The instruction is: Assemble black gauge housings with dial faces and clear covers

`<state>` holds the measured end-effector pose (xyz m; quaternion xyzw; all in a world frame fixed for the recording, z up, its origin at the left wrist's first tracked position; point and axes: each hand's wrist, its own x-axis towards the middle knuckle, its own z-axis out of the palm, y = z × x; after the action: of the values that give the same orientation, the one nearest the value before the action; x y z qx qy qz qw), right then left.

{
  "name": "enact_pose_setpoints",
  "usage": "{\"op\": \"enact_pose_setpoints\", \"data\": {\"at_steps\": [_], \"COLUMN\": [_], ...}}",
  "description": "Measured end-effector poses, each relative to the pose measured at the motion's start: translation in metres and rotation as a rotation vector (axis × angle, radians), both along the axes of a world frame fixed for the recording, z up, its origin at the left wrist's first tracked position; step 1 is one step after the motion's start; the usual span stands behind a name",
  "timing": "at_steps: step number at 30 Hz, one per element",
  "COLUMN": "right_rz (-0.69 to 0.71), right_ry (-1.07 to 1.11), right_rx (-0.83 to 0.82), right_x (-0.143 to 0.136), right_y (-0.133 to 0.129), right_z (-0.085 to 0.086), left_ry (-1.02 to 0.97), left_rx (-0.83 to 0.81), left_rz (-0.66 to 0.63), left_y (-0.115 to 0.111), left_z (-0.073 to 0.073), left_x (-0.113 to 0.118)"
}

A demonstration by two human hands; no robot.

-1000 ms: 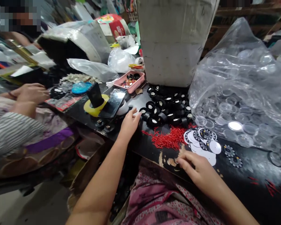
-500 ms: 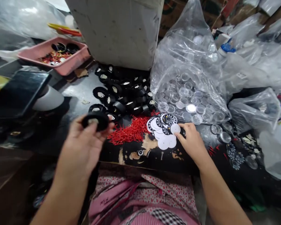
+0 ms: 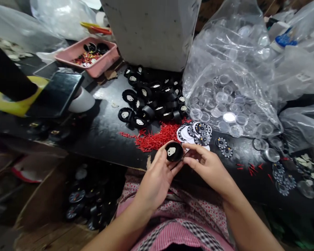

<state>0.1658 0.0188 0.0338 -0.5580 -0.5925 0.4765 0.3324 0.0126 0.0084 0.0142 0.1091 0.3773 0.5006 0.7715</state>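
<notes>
My left hand is wrapped round a round black housing, whose open side faces up. Inside the housing sits a pale plate with small holes. At the housing's right edge, my right hand pinches a thin piece, seen nearly edge-on, that looks like a dial disc. Just beyond both hands lies a pile of dial discs, some white side up and some with black printed faces. Left of that pile is a heap of thin red pointers. More black housings are heaped behind the pointers.
A clear plastic bag of transparent round covers stands at the right. A pink tray of small parts and a phone-like black slab are at the left. Below the bench's front edge is a box with black gauges.
My left hand has brought the housing right, in front of my body. My right hand has left the dial pile and met it. The view has turned left.
</notes>
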Motion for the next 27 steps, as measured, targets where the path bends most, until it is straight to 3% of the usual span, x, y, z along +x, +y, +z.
{"op": "enact_pose_setpoints", "data": {"at_steps": [6, 15, 18, 21, 23, 27], "right_rz": [-0.081, -0.243, -0.343, -0.396, -0.345, -0.052], "right_ry": [-0.174, 0.008, -0.043, -0.16, -0.203, -0.192], "right_rx": [-0.003, -0.047, 0.045, 0.113, 0.11, 0.192], "right_x": [0.017, 0.031, 0.046, 0.054, 0.049, 0.016], "right_y": [0.003, 0.012, 0.014, 0.011, 0.006, -0.003], "right_z": [-0.001, -0.012, -0.015, -0.005, 0.007, 0.025], "left_ry": [-0.031, 0.085, 0.083, 0.079, 0.081, 0.107], "left_rx": [-0.063, -0.025, -0.019, -0.011, 0.002, 0.057], "left_rz": [0.02, 0.039, 0.031, 0.016, 0.001, -0.075], "left_y": [0.004, 0.003, 0.003, 0.003, 0.002, -0.005], "left_z": [0.001, -0.007, -0.008, -0.007, -0.005, -0.003], "left_x": [-0.007, -0.01, -0.01, -0.009, -0.007, -0.002]}}
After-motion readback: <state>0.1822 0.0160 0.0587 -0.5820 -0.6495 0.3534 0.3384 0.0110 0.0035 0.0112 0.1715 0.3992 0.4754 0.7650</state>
